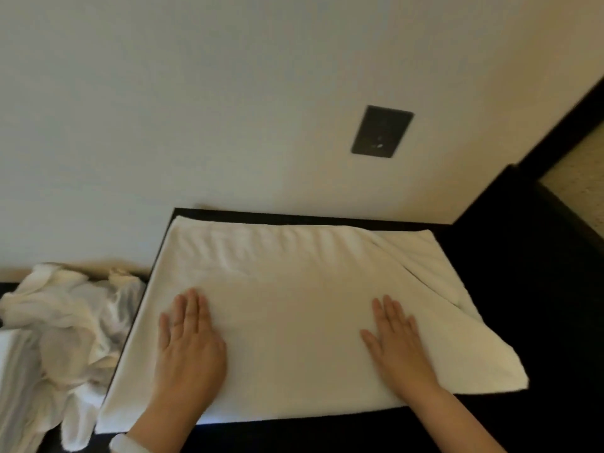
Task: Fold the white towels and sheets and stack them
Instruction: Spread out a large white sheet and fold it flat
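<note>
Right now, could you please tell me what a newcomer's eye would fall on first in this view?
The large white terry towel spread across the dark tabletop in the centre stands out first, with the left hand and right hand pressed flat on its near half. To the left lies a crumpled pile of white linen, and a dark rectangular wall plate sits on the pale wall above.

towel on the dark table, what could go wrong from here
1. The towel hangs over the left edge of the table beside the crumpled pile; it might slip off once the left hand lifts.
2. Its right side lies askew with a diagonal crease, so smoothing with the right hand may set a crooked fold.
</note>
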A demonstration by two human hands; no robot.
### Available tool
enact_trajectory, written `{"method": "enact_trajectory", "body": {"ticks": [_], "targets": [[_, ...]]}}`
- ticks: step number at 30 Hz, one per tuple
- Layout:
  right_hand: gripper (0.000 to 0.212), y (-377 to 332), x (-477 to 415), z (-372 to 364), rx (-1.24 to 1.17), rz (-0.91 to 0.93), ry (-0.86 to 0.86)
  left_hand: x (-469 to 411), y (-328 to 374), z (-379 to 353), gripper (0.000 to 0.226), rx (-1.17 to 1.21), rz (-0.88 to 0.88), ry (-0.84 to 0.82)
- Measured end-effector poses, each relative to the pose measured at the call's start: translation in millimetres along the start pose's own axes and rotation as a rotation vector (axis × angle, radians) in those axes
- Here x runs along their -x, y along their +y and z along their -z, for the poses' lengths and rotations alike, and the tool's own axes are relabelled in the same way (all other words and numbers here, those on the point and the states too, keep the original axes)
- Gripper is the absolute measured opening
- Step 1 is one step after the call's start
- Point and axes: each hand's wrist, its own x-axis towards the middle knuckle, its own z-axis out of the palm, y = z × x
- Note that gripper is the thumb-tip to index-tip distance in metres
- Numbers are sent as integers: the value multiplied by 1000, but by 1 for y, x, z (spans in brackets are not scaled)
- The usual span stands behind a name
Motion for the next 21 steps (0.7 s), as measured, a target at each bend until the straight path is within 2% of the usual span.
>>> {"method": "enact_trajectory", "body": {"ticks": [4,6,10,12,14,15,17,18,20,21], "targets": [[63,-17,-4,-5,-23,254,32,-11,89,8,75,25,-295,30],[61,-12,0,-4,-24,324,56,-10,133,1,74,-6,-422,24],[58,45,11,12,-91,324,67,-6,158,-15,68,0,-423,-62],[52,82,23,28,-297,196,188,-6,156,-20,73,-9,-416,-51],[41,124,36,40,-428,-63,388,-8,156,-25,77,-16,-415,-13],[38,143,42,45,-460,-225,430,-7,158,-24,79,-15,-397,-15],[31,174,52,50,-567,-484,357,-5,163,-23,87,2,-358,-14],[26,185,55,50,-650,-552,290,-5,167,-24,94,11,-357,6],[13,197,58,48,-813,-609,185,-2,183,-30,100,14,-422,0],[8,200,60,47,-867,-619,148,1,194,-28,93,13,-465,-23]]}}
